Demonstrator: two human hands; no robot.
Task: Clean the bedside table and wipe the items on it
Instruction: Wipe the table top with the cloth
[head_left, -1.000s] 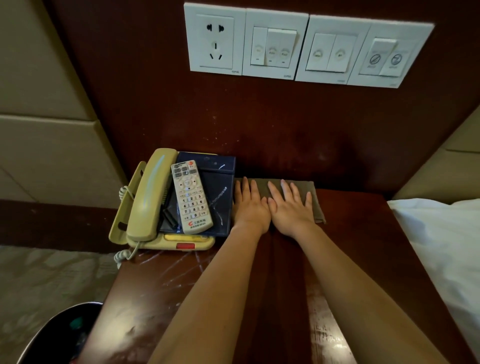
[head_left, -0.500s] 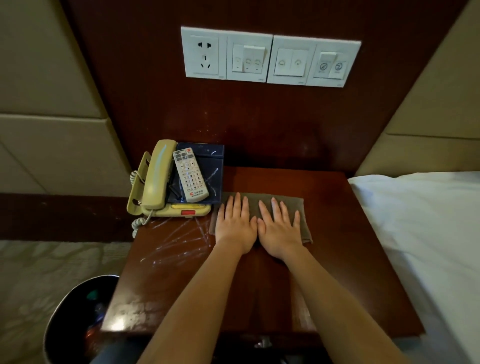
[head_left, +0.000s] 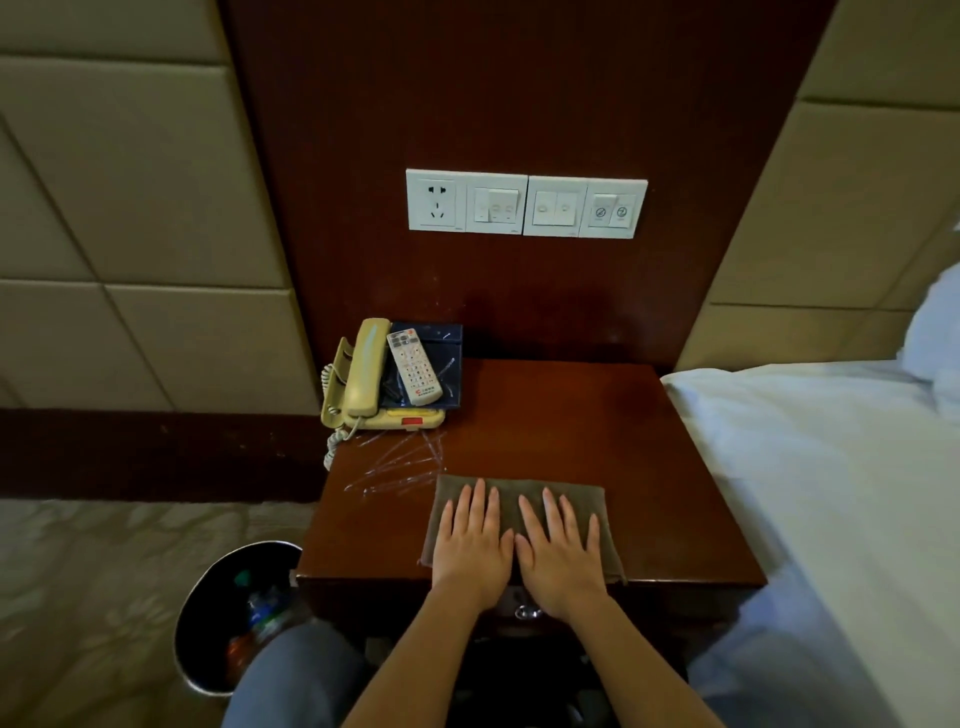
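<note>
Found left hand and right hand flat, side by side, fingers straight and slightly apart. Noted folded cloth pressed beneath both at bedside table front edge. Recorded telephone and remote at table's rear left corner, with white streaks on the table's left side, well apart from the fingers.

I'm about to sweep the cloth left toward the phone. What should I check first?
1. Both flat on cloth, left hand and right hand: ok.
2. Whole cloth on table: cannot tell; it lies at the front edge.
3. White streaks in front of phone wiped: not ok.
4. The remote lifted off blue folder for wiping: not ok.
5. The handset seated on phone: ok.
</note>
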